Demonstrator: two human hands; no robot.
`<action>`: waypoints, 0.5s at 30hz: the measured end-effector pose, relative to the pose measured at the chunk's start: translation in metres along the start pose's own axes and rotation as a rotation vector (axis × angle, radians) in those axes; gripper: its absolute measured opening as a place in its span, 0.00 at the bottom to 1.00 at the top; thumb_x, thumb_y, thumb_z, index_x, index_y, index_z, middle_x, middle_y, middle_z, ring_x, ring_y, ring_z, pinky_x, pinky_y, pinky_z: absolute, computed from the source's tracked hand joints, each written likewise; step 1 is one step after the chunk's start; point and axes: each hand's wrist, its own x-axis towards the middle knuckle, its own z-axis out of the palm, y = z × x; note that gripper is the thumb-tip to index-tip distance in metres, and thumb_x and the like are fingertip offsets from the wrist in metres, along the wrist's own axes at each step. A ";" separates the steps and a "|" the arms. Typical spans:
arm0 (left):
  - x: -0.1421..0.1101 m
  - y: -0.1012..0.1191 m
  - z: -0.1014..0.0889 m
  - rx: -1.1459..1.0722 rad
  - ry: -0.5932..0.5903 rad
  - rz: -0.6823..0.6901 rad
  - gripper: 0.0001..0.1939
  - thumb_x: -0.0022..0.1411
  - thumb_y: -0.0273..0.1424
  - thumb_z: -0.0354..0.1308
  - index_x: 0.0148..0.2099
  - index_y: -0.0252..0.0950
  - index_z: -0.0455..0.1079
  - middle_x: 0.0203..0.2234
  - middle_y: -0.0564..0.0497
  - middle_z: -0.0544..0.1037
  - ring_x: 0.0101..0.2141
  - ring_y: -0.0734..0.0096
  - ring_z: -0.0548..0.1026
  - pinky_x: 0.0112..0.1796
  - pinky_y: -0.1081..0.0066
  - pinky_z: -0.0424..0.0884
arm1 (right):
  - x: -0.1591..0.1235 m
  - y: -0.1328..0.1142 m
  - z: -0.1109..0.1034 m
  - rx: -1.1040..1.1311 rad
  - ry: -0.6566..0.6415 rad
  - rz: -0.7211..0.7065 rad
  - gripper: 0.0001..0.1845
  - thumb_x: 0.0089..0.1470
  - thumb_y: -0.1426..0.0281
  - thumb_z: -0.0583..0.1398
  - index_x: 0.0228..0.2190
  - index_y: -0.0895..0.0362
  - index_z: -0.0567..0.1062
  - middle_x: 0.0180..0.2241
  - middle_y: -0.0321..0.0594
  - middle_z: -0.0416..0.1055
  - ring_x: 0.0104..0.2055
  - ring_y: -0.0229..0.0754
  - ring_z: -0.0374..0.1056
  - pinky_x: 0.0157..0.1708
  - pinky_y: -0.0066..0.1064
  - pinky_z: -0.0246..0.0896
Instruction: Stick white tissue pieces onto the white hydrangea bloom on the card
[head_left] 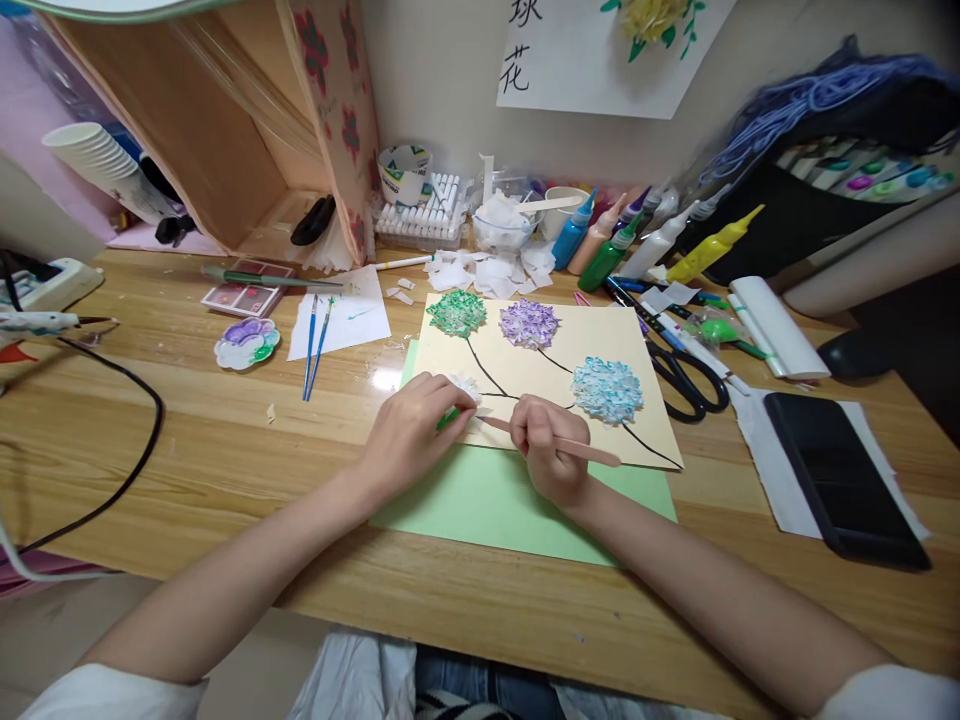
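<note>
- Right hand (551, 450) is curled into a loose fist around a pinkish stick (600, 454), with its thin tip pointing over at the other hand.
- Left hand (412, 425) has its fingers bunched together right by that tip. There's something green showing under the fingers, but can't tell if it's actually pinched or just sitting behind them.
- Both hands are over the cream card (600, 330), which lies at a slant on top of a green sheet (480, 500) on the wood table (225, 480).
- Four fluffy flowers on the card: green (457, 313) at top left, purple (529, 324) next to it, blue (607, 390) over on the right, plus a white flower (465, 386) mostly hidden by the left hand.
- Black stems (487, 370) run across the card, partly covered by the right hand.
- Just off the right edge: black scissors (697, 400), then a phone (847, 480) lying on white paper.
- Behind the card there's a pile of paper scraps (499, 275), a little tub (501, 228) full of white stuff, and a row of colored bottles (592, 250).
- Off to the left, two blue brushes on and partly off a paper, with a paint-smeared palette (247, 343) beside them.
</note>
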 end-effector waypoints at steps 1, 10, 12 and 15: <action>0.000 0.000 0.000 0.014 0.001 0.000 0.04 0.63 0.27 0.54 0.36 0.36 0.69 0.32 0.50 0.76 0.36 0.68 0.71 0.36 0.69 0.65 | 0.001 -0.001 0.000 -0.017 -0.006 0.023 0.22 0.63 0.71 0.46 0.18 0.55 0.61 0.17 0.33 0.59 0.20 0.35 0.57 0.23 0.30 0.51; 0.001 -0.002 -0.007 0.055 0.083 -0.096 0.06 0.65 0.31 0.51 0.39 0.36 0.69 0.34 0.49 0.76 0.37 0.67 0.71 0.38 0.68 0.65 | 0.004 -0.004 0.001 -0.093 -0.054 0.076 0.22 0.64 0.69 0.46 0.18 0.55 0.62 0.16 0.32 0.58 0.19 0.34 0.56 0.23 0.30 0.51; 0.004 -0.010 -0.011 0.079 0.138 -0.163 0.07 0.65 0.30 0.51 0.39 0.36 0.69 0.34 0.49 0.75 0.36 0.67 0.71 0.38 0.67 0.64 | 0.004 -0.004 0.001 -0.091 -0.057 0.080 0.22 0.64 0.68 0.46 0.18 0.55 0.62 0.16 0.32 0.58 0.20 0.35 0.56 0.23 0.30 0.52; 0.007 -0.028 -0.015 0.102 0.152 -0.251 0.06 0.62 0.29 0.52 0.39 0.36 0.70 0.33 0.49 0.75 0.34 0.67 0.71 0.36 0.67 0.64 | 0.004 -0.003 0.001 -0.084 -0.079 0.093 0.22 0.64 0.67 0.46 0.18 0.55 0.62 0.17 0.33 0.59 0.20 0.35 0.57 0.24 0.30 0.52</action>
